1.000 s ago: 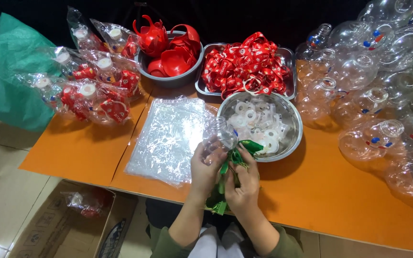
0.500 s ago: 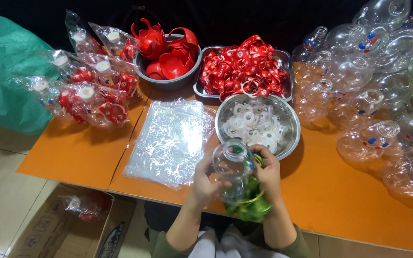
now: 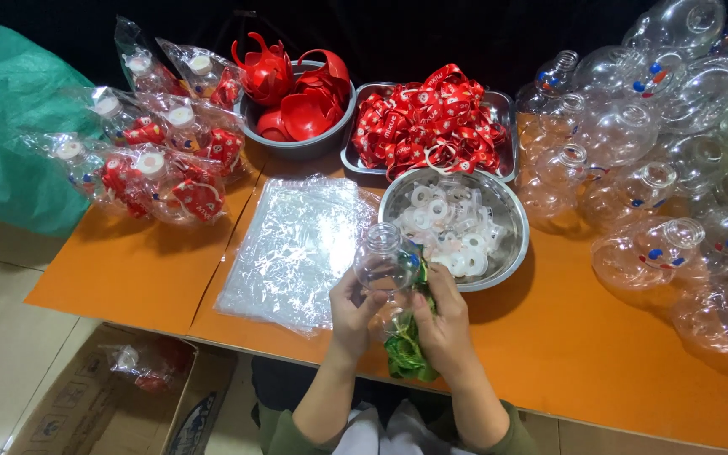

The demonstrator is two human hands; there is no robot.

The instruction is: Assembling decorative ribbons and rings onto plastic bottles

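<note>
Two hands worked close together at the near table edge. L hand (image 3: 354, 310) wrapped a clear round plastic bottle (image 3: 387, 259), fingers curled round its lower side, thumb pressed on the front. R hand (image 3: 446, 313) sat just beside it, fingertips pinched on a green strap piece (image 3: 406, 352) that hung below the bottle, between both palms. Bottle was upright, its neck pointing up and away from the fingers, still w/o a cap.

Step, as I read it: fitting the green piece to the bottle, approx mid-way, not seated yet. Next move prob called for a firm L grip while the R fingers fed the strap round the body, w/o crushing the thin wall.

Room: orange table (image 3: 600, 362) edge ran right under the wrists, so little space toward the body. Just left of the L fingers lay a stack of clear plastic bags (image 3: 292, 248). Just beyond the R fingertips stood a steel bowl of white rings (image 3: 457, 223), near enough to bump. Right of the R hand was bare table, then empty clear bottles (image 3: 659, 168), well apart. Farther beyond: tray of red ribbons (image 3: 431, 118), bowl of red handles (image 3: 297, 97), and bagged finished bottles (image 3: 149, 156) far left.
</note>
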